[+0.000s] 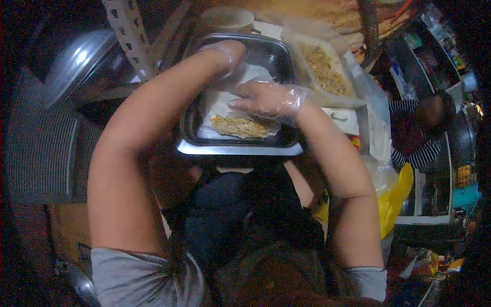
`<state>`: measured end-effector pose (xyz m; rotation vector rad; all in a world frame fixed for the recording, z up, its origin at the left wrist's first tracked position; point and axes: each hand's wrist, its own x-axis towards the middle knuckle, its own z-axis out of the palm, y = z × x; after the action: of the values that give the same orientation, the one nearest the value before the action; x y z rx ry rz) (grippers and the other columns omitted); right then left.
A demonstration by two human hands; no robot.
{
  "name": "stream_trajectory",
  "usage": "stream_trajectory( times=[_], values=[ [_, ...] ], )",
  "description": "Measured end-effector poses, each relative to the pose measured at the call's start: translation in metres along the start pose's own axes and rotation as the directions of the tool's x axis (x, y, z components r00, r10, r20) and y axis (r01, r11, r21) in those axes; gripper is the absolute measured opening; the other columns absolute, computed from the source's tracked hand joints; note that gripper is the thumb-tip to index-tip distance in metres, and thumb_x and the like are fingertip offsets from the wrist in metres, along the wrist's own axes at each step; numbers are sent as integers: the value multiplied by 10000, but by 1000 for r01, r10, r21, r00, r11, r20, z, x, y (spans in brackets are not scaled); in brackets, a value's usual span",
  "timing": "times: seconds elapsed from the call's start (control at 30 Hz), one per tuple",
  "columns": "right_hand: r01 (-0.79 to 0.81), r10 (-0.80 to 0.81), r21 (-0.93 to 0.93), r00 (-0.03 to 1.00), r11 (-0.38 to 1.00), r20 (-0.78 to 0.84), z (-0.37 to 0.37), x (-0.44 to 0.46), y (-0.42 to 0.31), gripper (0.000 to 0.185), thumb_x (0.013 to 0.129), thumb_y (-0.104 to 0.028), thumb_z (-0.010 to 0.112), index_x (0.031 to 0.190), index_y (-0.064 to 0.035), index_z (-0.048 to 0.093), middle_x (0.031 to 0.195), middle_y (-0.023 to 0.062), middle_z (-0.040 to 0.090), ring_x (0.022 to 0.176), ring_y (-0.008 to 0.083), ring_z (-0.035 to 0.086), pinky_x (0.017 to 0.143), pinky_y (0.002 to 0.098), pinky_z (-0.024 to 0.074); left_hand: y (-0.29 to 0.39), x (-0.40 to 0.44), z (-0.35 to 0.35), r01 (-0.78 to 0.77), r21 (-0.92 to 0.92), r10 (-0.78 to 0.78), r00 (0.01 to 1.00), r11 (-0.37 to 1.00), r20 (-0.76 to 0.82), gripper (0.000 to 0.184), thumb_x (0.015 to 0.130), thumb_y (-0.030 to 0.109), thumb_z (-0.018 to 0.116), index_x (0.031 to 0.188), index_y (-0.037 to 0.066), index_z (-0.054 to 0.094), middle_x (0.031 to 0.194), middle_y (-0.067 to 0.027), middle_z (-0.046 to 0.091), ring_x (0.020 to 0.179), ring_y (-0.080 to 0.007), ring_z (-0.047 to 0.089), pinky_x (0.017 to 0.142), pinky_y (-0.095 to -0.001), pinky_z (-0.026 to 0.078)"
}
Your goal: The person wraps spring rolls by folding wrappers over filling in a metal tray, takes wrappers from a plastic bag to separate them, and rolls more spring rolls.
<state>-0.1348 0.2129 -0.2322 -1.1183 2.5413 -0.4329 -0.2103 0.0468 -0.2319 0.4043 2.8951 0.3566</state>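
Observation:
A dark rectangular tray (240,148) holds thin white sheets (215,105), with a strip of shredded filling (238,127) lying on them near the close edge. Both my hands wear clear plastic gloves. My left hand (228,57) is bent over the far left part of the tray, close to the sheets. Its fingers are mostly hidden behind the hand and wrist. Stretched leftward over the sheets, my right hand (268,100) has its fingers apart, just beyond the filling. Whether its fingertips touch the sheet is hard to see.
A container of shredded filling (327,69) stands right of the tray, and a pale round bowl (227,19) behind it. A perforated metal post (125,30) rises at the left, near a shiny lid (79,59). A yellow bag (396,199) and another person (417,125) are at the right.

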Motion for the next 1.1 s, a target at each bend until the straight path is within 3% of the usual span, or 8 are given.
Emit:
stream_trajectory(
  times=[0.13, 0.23, 0.33, 0.43, 0.63, 0.73, 0.83, 1.1],
  values=[
    [25, -26, 14, 994, 1000, 102, 0, 3, 4, 564, 941, -493, 510, 1226, -14, 596, 1250, 221, 562, 1212, 371, 498, 1043, 412, 378, 7, -9, -7, -22, 107, 22, 1000, 994, 7, 319, 838, 177, 587, 1072, -20, 676, 1153, -241, 633, 1077, -374, 624, 920, -440, 486],
    [154, -154, 6, 983, 988, 97, 5, 8, 18, 578, 916, -491, 553, 1249, -19, 580, 1248, 222, 558, 1213, 371, 496, 1044, 411, 380, -9, 6, 10, -71, 86, 83, 985, 994, -149, 227, 795, 181, 604, 933, 32, 703, 915, -190, 700, 828, -355, 683, 754, -462, 530],
    [115, -114, -27, 992, 993, 57, 3, -3, 5, 667, 851, -496, 635, 1307, -23, 521, 1247, 223, 546, 1195, 374, 504, 1036, 416, 388, -11, 10, 15, -7, -137, -8, 993, 991, -115, 223, 791, 181, 614, 931, 31, 702, 922, -194, 699, 847, -373, 680, 769, -462, 536],
    [39, -21, -133, 991, 990, 132, -10, -12, -29, 804, 776, -489, 716, 1370, -24, 440, 1258, 228, 528, 1196, 378, 500, 1037, 423, 389, -4, -5, 0, -67, 79, 70, 997, 995, -40, 327, 838, 169, 580, 1101, -6, 665, 1194, -225, 620, 1099, -366, 617, 934, -440, 486],
    [-21, 50, -197, 989, 980, 143, -12, -18, -51, 861, 738, -455, 761, 1407, -51, 400, 1280, 232, 514, 1218, 375, 487, 1048, 417, 386, -21, 25, 18, -50, 127, 56, 997, 991, -45, 349, 834, 160, 571, 1154, 37, 638, 1187, -210, 628, 1087, -372, 619, 939, -441, 481],
    [6, 4, -117, 997, 993, 81, -9, -17, -35, 818, 739, -435, 766, 1390, -66, 435, 1322, 209, 503, 1226, 362, 491, 1040, 416, 393, -25, 15, 20, -71, -213, 11, 962, 974, -273, 346, 809, 150, 601, 1141, 64, 647, 1154, -211, 639, 1056, -372, 627, 911, -444, 489],
    [-30, 31, -37, 999, 999, 28, -11, -16, -29, 670, 800, -381, 732, 1341, -61, 501, 1309, 183, 545, 1228, 352, 504, 1036, 406, 395, -18, -37, -6, -233, -88, 175, 890, 969, -421, 321, 779, 142, 650, 1092, 73, 657, 1092, -206, 655, 1029, -373, 626, 875, -450, 492],
    [-76, 75, 65, 997, 995, 22, -7, -14, -15, 576, 834, -291, 713, 1313, -32, 523, 1262, 225, 580, 1172, 322, 565, 989, 400, 427, -22, -101, 0, -428, -51, 419, 899, 902, -124, 360, 726, 127, 723, 1073, 66, 646, 1030, -194, 669, 964, -363, 648, 837, -423, 509]
  ],
)
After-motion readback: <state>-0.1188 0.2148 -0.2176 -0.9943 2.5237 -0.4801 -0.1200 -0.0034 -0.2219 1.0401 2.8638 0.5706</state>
